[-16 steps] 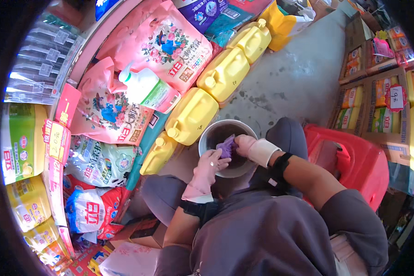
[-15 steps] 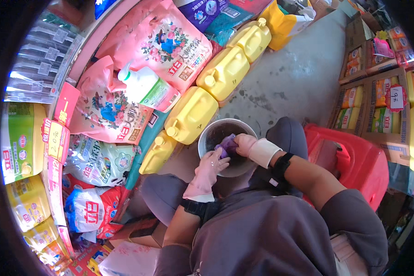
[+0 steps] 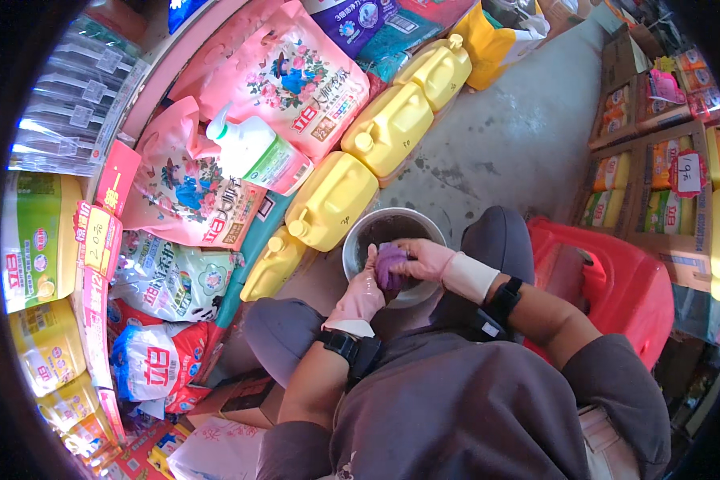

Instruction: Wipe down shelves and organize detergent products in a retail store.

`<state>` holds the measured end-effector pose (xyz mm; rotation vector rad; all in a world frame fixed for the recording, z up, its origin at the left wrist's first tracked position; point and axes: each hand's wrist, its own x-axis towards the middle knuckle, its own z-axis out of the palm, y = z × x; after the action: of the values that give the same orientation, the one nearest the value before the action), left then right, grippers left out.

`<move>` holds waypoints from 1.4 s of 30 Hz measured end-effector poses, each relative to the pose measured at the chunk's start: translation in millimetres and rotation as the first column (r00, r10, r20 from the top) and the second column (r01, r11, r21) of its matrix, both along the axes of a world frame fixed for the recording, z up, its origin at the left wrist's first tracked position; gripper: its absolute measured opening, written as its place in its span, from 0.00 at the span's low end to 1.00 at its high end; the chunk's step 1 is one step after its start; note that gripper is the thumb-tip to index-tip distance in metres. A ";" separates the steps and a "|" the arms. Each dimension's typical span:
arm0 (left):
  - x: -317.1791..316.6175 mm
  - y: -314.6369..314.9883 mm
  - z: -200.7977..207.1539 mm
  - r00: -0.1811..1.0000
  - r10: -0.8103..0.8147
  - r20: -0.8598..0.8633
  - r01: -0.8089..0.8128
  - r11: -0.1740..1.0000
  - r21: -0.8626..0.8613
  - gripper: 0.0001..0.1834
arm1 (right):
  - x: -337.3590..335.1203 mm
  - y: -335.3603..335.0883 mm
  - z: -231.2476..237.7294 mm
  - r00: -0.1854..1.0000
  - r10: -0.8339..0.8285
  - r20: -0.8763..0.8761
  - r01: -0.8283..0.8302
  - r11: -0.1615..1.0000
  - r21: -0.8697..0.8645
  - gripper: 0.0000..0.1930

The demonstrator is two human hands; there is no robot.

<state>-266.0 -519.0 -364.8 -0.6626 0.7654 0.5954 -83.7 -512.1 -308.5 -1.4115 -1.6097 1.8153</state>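
Note:
A bunched purple cloth (image 3: 390,267) is held between my two gloved hands over a round metal bucket (image 3: 352,254). My left hand (image 3: 363,294), in a pale pink rubber glove, grips the cloth from its left side near the bucket's near rim. From the right, my right hand (image 3: 426,259), gloved the same way, has its fingers closed over the cloth. The inside of the bucket looks dark; what lies at its bottom is partly hidden by the hands and cloth.
Yellow jugs (image 3: 332,204) line the shelf edge left of the bucket. Behind them stand pink detergent bags (image 3: 296,80) and a pump bottle (image 3: 256,152). A red plastic stool (image 3: 608,280) is at my right, near stacked cartons (image 3: 664,200). A yellow bag (image 3: 488,48) stands farther off.
Both hands have drawn closer together around the purple cloth, which has come up and nearer to me. My left hand's spread fingers have closed against it.

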 end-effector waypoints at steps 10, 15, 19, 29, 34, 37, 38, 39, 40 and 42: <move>5.4 -3.6 56.0 0.867 -0.353 -0.352 0.495 0.698 0.518 0.24 | 16.9 6.9 59.5 0.909 -0.326 -0.260 0.250 0.925 -0.288 0.15; -3.6 5.0 55.1 0.694 -0.610 -0.383 0.712 0.503 0.489 0.18 | 30.1 9.7 70.0 0.932 0.253 -0.260 -0.129 0.901 0.414 0.18; -1.3 -1.0 56.7 0.776 -0.521 -0.356 0.631 0.638 0.442 0.16 | 17.1 17.0 73.0 0.826 -0.132 -0.548 -0.061 0.946 -0.319 0.16; -13.9 -3.9 -9.4 0.733 -0.614 -0.293 0.666 0.561 0.491 0.10 | 7.8 14.5 26.6 0.664 -0.295 -0.688 -0.152 0.847 -0.510 0.22; -14.9 -7.2 -34.9 0.691 -0.619 -0.373 0.702 0.454 0.548 0.09 | -4.0 12.8 4.7 0.701 -0.201 -0.685 0.022 0.965 -0.261 0.25; -14.0 -9.8 -42.7 0.674 -0.620 -0.403 0.714 0.406 0.570 0.09 | -9.8 4.9 -9.3 0.671 -0.308 -0.675 -0.125 0.850 -0.512 0.22; -13.4 -8.2 -44.5 0.671 -0.620 -0.407 0.715 0.394 0.578 0.09 | -12.2 1.7 -13.1 0.708 -0.270 -0.653 -0.094 0.880 -0.466 0.16; -14.7 -7.7 -45.8 0.669 -0.615 -0.417 0.716 0.380 0.586 0.09 | -12.4 1.6 -16.7 0.744 -0.235 -0.626 -0.064 0.907 -0.416 0.12; -17.5 -12.7 -48.3 0.667 -0.608 -0.431 0.717 0.369 0.591 0.08 | -15.6 0.8 -3.9 0.788 -0.272 -0.553 0.001 0.897 -0.441 0.08; -19.8 -15.3 -55.1 0.665 -0.588 -0.460 0.721 0.344 0.602 0.08 | -23.8 5.1 -4.0 0.805 -0.284 -0.521 0.054 0.909 -0.413 0.07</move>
<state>-285.8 -534.3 -420.0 0.5250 0.7741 0.1418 -107.5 -507.0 -312.5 -0.9468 -0.8248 2.2324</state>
